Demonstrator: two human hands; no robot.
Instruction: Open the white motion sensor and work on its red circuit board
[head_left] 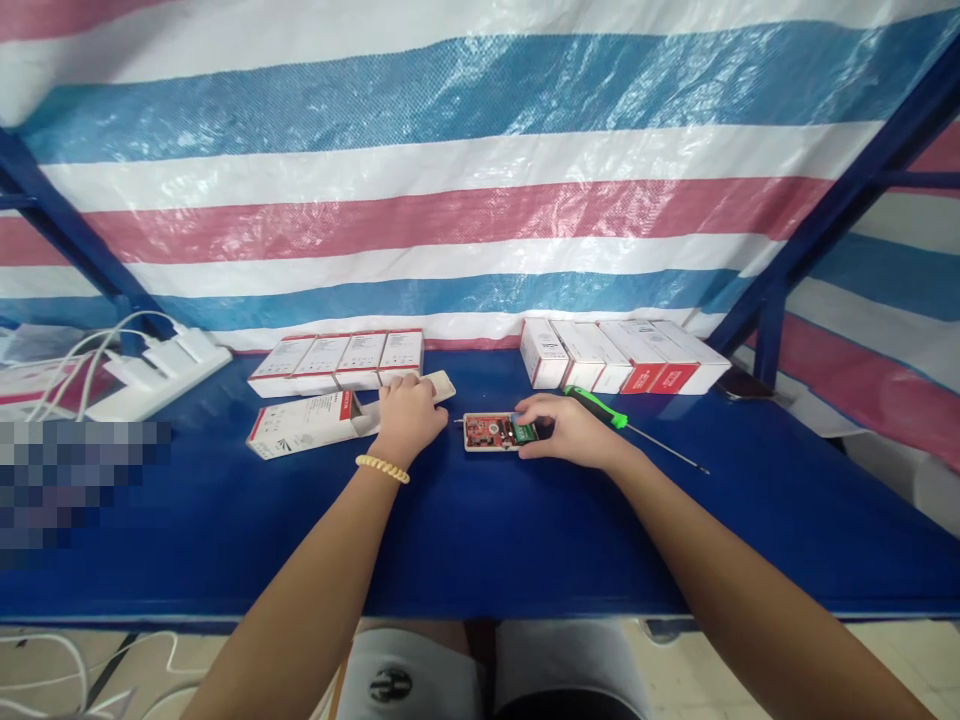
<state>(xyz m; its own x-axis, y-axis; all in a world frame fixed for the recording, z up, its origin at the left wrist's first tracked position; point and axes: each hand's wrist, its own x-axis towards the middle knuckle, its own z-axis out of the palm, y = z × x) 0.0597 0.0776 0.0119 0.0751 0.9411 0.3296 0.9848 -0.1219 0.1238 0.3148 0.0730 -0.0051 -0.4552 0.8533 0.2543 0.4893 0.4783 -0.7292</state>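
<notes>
My left hand (411,412), palm down with curled fingers, grips a flat cream plastic cover (442,386) that sticks out on its right side. Just left of it lies an opened white-and-red carton (304,424), its flap reaching toward the hand. At the middle of the table is a small cream casing with a red circuit board (489,432) and a green part exposed. Thumb and fingers of my right hand (566,430) close around the right end of this casing. Behind the right hand rests a green-and-black screwdriver (600,408), shaft pointing right and toward me.
Closed white-and-red boxes (337,360) stand in a row at the back left, and several more boxes (622,356) at the back right. A white power strip (161,375) with plugs and cables is at the left. A dark flat object (746,384) lies at the right edge.
</notes>
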